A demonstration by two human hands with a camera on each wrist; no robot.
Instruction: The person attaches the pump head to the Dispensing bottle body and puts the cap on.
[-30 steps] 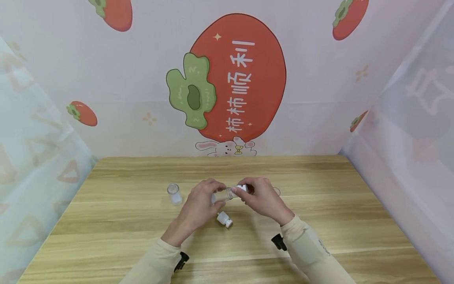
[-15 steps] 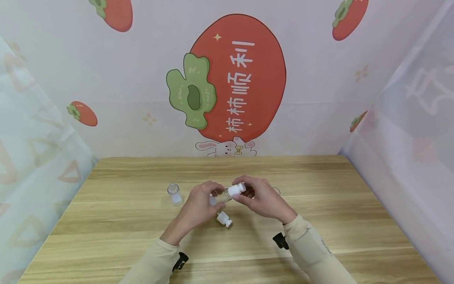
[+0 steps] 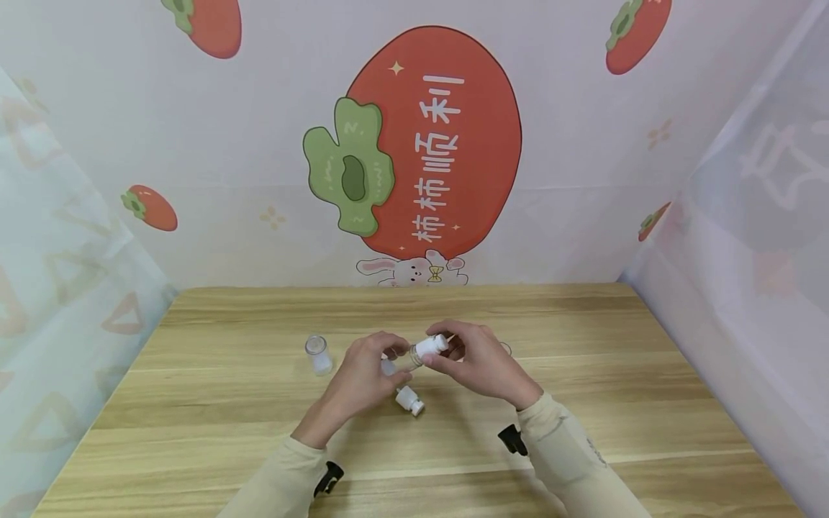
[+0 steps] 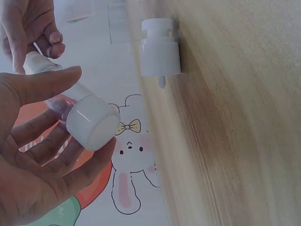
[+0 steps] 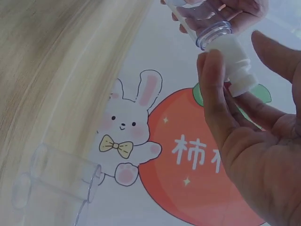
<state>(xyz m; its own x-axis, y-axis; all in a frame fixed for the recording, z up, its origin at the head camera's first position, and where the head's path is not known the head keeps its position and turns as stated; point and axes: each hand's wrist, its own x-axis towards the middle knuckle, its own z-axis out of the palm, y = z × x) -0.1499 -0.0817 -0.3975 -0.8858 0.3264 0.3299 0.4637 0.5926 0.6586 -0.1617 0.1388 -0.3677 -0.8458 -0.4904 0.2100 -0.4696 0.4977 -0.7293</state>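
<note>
A clear bottle (image 3: 403,357) with a white base (image 4: 93,121) lies tilted in my left hand (image 3: 364,368), gripped between thumb and fingers. Over its neck sits a white pump top (image 3: 430,347), which the fingers of my right hand (image 3: 478,363) hold. In the right wrist view, a fingertip presses the side of this pump top (image 5: 230,54), right beside the bottle's threaded neck (image 5: 214,34). Another white pump top (image 3: 410,400) lies on the table just below the left hand, its short stem visible in the left wrist view (image 4: 161,81).
A second clear bottle (image 3: 319,355) with a white lower part stands left of the hands on the wooden table (image 3: 227,432). Clear, see-through caps or covers (image 5: 61,183) lie beyond the right hand, partly hidden by it in the head view. Printed cloth walls (image 3: 563,216) border the table.
My right hand has shifted its grip on the pump top, exposing more of it, and the bottle has tilted further up at that end. The left hand has hardly moved.
</note>
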